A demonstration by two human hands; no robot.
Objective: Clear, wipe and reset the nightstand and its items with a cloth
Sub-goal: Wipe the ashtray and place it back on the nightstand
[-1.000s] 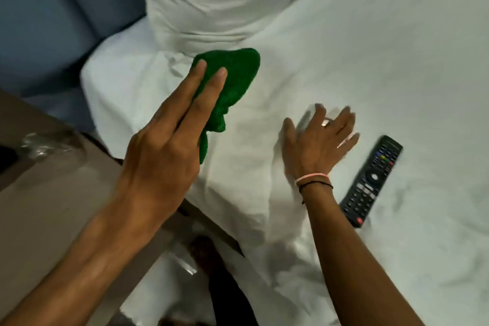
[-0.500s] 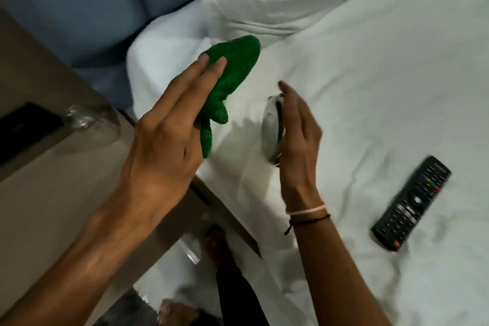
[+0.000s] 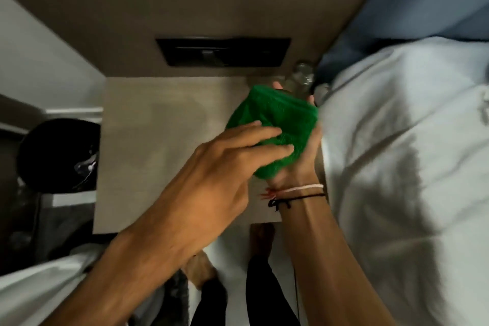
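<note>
Over the right side of the beige nightstand (image 3: 158,140), my left hand (image 3: 225,167) presses a green cloth (image 3: 277,119) with its fingers spread across it. My right hand (image 3: 300,167) cups the cloth from below and from the right, two fingertips showing past its far edge. Two thread bracelets sit on that wrist. The cloth hides whatever lies in my right palm. A clear plastic bottle (image 3: 301,78) stands at the nightstand's back right corner, just beyond the cloth.
The white bed (image 3: 397,167) lies along the nightstand's right side, with a blue headboard (image 3: 423,8) behind it. A black switch panel (image 3: 222,54) is set in the wall above the top. A black round bin (image 3: 58,153) is on the left. My feet (image 3: 201,270) are below.
My right hand lifted a round shiny item off the bed. I turned from the bed to the nightstand, and both hands came together there, the cloth now covering what my right hand holds.
</note>
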